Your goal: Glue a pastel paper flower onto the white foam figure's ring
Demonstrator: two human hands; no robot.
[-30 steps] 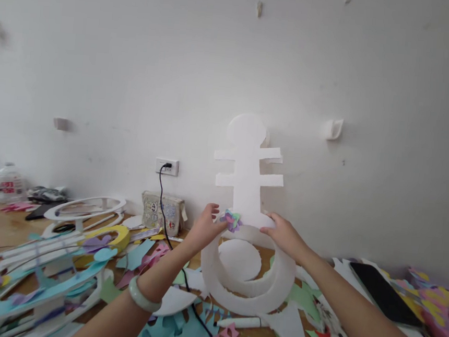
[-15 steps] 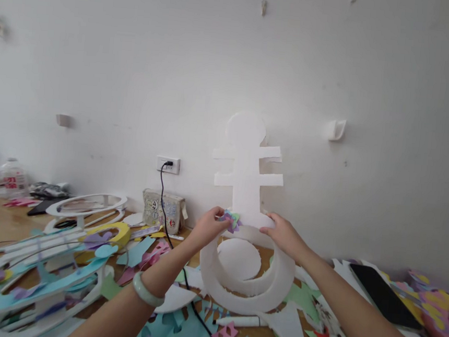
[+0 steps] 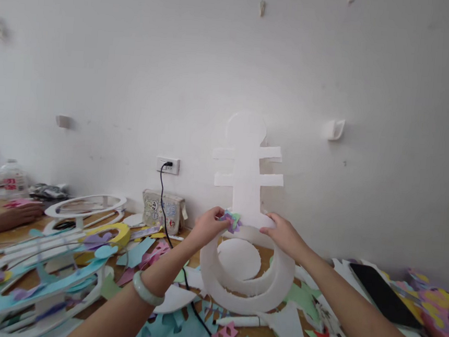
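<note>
A white foam shape (image 3: 247, 176) with a round head and short side bars stands upright before the wall, its lower part a thick ring (image 3: 245, 296). My left hand (image 3: 209, 225) pinches a small pastel flower cluster (image 3: 232, 220) against the left of the shape's neck, just above the ring. On the other side my right hand (image 3: 281, 234) grips the white foam between thumb and fingers. A white foam disc (image 3: 239, 259) shows through the ring's opening.
Coloured scraps (image 3: 179, 327), a white marker (image 3: 238, 321) and a black cable (image 3: 192, 291) lie in front. White and blue ring frames (image 3: 44, 299) fill the left. A phone (image 3: 384, 295) lies right. Another person's hand (image 3: 24, 214) rests at far left.
Another person's hand and forearm have come into view on the table at the far left. Both my hands keep their places on the foam shape.
</note>
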